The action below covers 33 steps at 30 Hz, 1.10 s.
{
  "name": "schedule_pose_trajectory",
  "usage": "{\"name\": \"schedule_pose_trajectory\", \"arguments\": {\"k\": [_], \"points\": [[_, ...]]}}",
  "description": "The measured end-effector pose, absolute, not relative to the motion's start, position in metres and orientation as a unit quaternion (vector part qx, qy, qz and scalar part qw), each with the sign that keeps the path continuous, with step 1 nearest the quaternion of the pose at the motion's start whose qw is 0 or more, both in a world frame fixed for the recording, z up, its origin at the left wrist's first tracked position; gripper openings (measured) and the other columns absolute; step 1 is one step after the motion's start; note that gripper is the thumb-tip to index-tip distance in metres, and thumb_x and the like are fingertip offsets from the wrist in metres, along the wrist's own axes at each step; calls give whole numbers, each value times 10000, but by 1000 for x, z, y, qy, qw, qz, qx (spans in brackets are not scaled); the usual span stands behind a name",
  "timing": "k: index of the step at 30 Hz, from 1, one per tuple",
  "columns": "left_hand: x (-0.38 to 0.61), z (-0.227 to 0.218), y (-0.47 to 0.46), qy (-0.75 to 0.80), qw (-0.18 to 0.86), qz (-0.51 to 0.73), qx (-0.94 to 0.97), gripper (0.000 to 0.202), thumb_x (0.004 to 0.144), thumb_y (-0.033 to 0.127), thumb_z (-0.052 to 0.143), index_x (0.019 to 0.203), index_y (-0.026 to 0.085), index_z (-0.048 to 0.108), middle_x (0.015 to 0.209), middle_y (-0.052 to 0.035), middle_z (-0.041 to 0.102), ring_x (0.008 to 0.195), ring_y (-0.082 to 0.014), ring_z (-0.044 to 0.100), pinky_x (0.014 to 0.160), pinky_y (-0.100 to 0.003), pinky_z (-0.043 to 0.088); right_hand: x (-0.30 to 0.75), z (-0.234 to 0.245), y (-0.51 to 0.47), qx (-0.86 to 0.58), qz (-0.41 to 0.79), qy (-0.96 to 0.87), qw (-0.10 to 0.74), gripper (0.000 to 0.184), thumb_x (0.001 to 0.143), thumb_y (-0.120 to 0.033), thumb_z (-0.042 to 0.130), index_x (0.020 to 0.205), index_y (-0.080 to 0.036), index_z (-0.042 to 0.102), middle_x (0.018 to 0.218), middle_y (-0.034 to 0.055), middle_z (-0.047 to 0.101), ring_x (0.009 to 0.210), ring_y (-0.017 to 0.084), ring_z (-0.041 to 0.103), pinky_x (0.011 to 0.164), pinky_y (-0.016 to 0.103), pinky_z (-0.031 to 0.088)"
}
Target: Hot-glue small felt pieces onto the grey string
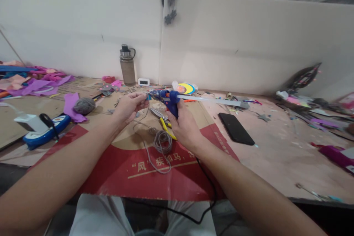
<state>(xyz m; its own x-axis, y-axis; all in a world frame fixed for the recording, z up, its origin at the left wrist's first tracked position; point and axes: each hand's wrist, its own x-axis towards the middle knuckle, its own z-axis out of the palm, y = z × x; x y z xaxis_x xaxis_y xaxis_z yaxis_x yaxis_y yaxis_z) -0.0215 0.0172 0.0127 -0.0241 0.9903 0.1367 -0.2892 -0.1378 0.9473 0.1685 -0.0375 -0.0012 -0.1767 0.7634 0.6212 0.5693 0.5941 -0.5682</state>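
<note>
My right hand [184,125] is wrapped round the handle of a blue hot glue gun [167,99] with a white glue stick poking out of its back toward the right. The gun's nozzle points left at a small piece pinched in the fingers of my left hand [128,107]; the piece is too small to name, with a bit of blue showing. A grey cord [162,143] hangs from that spot and lies coiled on the red and brown cardboard [124,169] below my hands. Yellow-handled pliers [163,120] lie under the gun.
A black phone [236,128] lies right of my hands. A ball of grey yarn [83,106], purple felt scraps [38,84], a power strip [41,129], a water bottle [127,66] and a small clock [143,81] stand left and behind. Craft scraps litter the right side.
</note>
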Motion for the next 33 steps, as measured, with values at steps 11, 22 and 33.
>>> {"name": "schedule_pose_trajectory", "arguments": {"k": [11,22,33], "points": [[-25,14,20,384,524,613,450,108,690,174,717,691,122,623,646,-3,617,560,-62,571,588,-176,481,171,-1,-39,-433,99,-764,467,442,891,-247,451,1326,-176,417,1213,154,589,1065,280,584,912,444,464],[-29,16,22,396,518,619,439,72,713,154,681,684,112,630,605,-4,605,545,-62,568,525,-154,466,174,-1,-38,-438,146,-741,487,398,875,-267,469,1262,-177,457,1113,134,622,957,254,605,878,443,478],[-30,8,28,422,573,577,400,33,723,131,667,712,112,643,603,3,608,497,-49,565,431,-131,426,182,-3,-32,-426,176,-711,531,320,860,-284,488,1165,-189,482,1077,108,611,1041,247,570,946,455,444]]}}
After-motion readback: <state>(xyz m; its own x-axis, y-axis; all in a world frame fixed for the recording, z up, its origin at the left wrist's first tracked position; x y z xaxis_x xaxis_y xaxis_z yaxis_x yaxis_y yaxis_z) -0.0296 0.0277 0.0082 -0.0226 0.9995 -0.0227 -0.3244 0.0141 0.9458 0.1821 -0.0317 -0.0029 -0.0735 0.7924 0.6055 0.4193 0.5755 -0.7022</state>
